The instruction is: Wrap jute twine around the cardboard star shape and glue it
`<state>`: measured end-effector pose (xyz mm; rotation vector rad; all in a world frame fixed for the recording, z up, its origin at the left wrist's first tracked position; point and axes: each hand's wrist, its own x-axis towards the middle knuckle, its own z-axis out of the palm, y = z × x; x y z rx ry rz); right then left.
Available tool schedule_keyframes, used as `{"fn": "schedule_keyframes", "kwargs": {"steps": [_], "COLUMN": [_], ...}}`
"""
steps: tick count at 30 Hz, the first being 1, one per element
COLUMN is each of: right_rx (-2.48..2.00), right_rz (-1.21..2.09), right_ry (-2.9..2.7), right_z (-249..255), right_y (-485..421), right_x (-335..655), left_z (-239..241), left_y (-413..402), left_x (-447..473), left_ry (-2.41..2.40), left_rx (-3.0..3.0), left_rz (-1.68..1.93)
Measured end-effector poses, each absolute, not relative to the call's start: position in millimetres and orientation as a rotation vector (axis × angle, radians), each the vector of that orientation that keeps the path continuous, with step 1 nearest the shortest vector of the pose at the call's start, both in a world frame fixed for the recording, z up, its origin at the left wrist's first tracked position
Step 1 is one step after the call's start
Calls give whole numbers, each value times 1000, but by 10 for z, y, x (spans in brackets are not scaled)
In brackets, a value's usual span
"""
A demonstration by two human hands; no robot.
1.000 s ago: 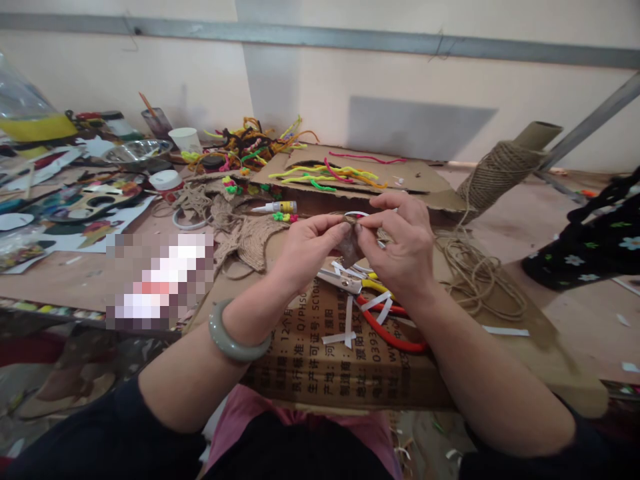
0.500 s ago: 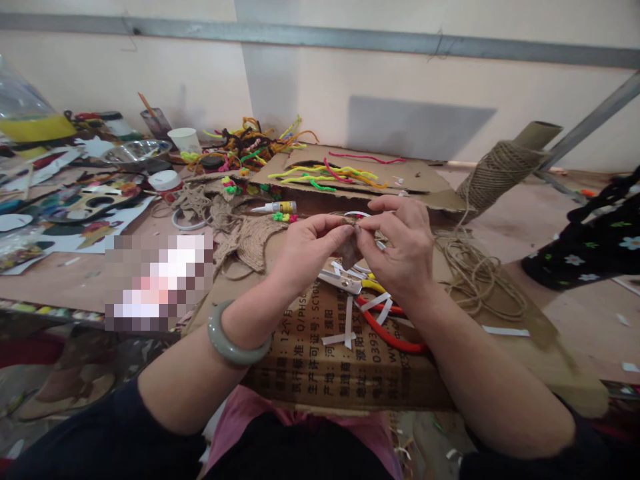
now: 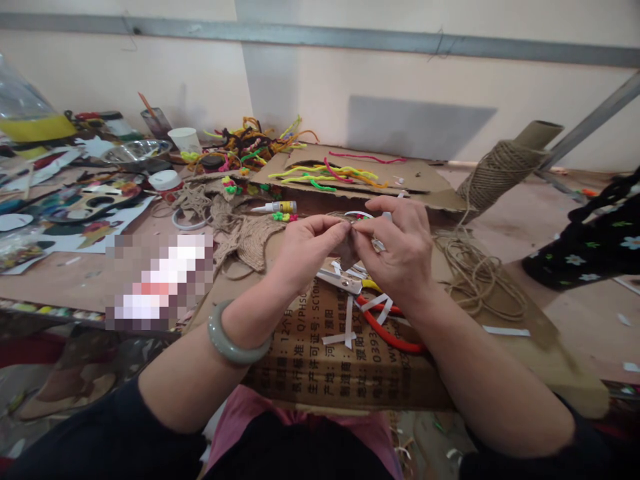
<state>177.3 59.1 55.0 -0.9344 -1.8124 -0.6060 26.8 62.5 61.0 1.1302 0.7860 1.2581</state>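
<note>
My left hand (image 3: 311,252) and my right hand (image 3: 403,250) meet over the cardboard box (image 3: 360,380), thumbs and forefingers pinched close together. What they pinch is too small and covered to name. A greyish-brown patch shows just under the fingertips; I cannot tell whether it is a held piece or shadow. Below my right hand lie scissors (image 3: 387,341) with red and yellow handles, their blades pointing left. White strips (image 3: 349,333) are scattered around them. Left of my left hand rests a coiled twine piece (image 3: 255,241), with a small glue tube (image 3: 280,207) behind it.
To the right are loose twine (image 3: 493,287), a twine spool (image 3: 500,173) and a black flowered bag (image 3: 590,250). Bright pipe cleaners (image 3: 330,175) lie on cardboard at the back. A paper cup (image 3: 185,141), a metal bowl (image 3: 135,153) and a white-lidded jar (image 3: 165,181) stand left.
My right hand has shifted slightly left and its fingers have changed their bend. My left hand stays nearly in place, and both still pinch at the same spot.
</note>
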Motion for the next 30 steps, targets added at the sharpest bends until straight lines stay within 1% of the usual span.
{"fn": "schedule_keyframes", "kwargs": {"steps": [20,27,30], "right_rx": [-880,-853,-941], "right_rz": [-398,-135,116], "right_ry": [-1901,-1816,-1761], "right_z": [589,631,629], "right_y": [600,597,604], "right_x": [1817,1854,1864], "left_z": [634,641,648], "left_y": [633,647,643], "left_x": [255,221,213], "left_ry": [864,900,900], "left_rx": [1111,1130,1191], "left_rz": [1295,1332,1384]}}
